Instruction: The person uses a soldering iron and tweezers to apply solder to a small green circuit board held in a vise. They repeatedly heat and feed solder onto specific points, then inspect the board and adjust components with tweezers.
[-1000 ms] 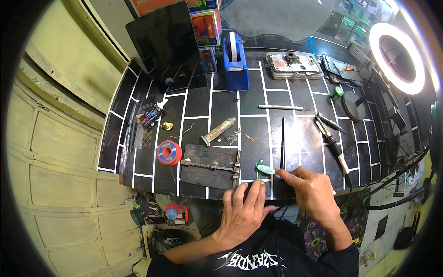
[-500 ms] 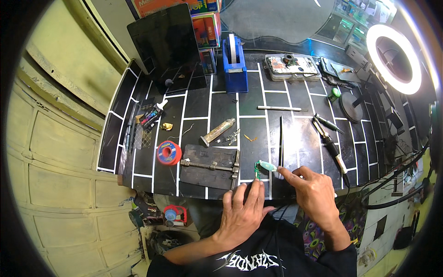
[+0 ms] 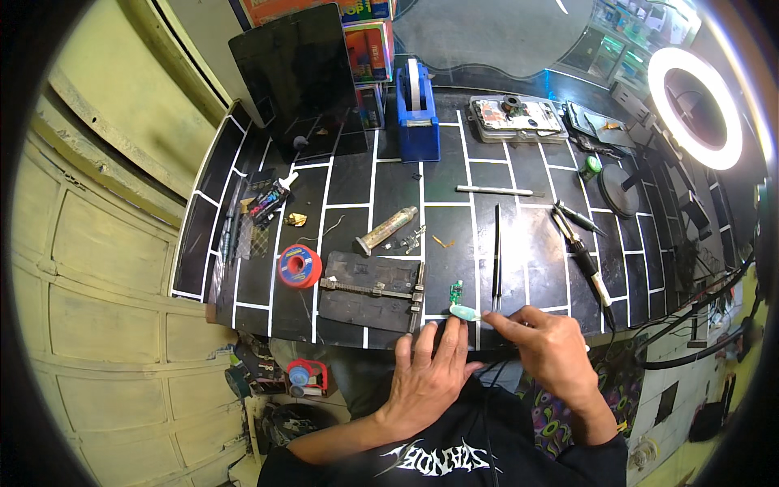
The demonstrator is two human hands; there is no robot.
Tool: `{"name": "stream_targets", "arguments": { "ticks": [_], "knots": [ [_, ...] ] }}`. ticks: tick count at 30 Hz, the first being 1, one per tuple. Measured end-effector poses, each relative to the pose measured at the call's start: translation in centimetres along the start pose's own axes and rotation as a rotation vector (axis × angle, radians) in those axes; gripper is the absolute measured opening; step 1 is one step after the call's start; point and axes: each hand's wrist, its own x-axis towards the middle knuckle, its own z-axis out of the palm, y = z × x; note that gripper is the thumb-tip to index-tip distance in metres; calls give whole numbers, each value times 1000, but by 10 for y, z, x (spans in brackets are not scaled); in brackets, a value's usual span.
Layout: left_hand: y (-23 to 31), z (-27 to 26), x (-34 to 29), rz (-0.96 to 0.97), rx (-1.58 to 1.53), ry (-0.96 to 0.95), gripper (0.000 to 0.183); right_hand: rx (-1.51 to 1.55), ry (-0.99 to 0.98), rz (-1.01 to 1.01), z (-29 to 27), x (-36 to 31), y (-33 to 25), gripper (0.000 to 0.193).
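Observation:
A small green circuit board (image 3: pixel 457 290) lies on the black bench near its front edge. My left hand (image 3: pixel 428 369) rests palm down with its fingers stretched apart, the fingertips at the board's near end; that end is partly hidden. My right hand (image 3: pixel 552 349) pinches a toothbrush with a pale green head (image 3: pixel 465 312), most of its handle hidden in the fingers. The brush head lies over the near end of the board, next to the left fingertips. A pair of dark tweezers (image 3: pixel 497 252) lies just beyond the right hand.
Left of the board sit a dark board holder (image 3: pixel 365 290) and a red solder spool (image 3: pixel 300 266). A metal tube (image 3: pixel 388 230) lies farther back. A soldering iron (image 3: pixel 588 268) rests at the right. Behind stand a blue tape dispenser (image 3: pixel 418 134) and a lit ring light (image 3: pixel 695 108).
The toothbrush head has moved toward me along the circuit board, from its far end to its near end. My left hand has stayed in place.

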Motion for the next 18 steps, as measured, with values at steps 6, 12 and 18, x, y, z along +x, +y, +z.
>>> {"name": "stream_targets", "arguments": {
  "ticks": [6, 12, 18],
  "knots": [
    [-1, 0, 1, -11, 16, -11, 66, -65, -14, 35, -1, 7, -4, 50],
    [0, 2, 1, -5, -3, 0, 66, -83, -23, 46, -2, 7, 1, 50],
    [0, 3, 0, -13, -3, -15, 66, -77, 8, 58, -1, 11, -2, 53]
  ]
}}
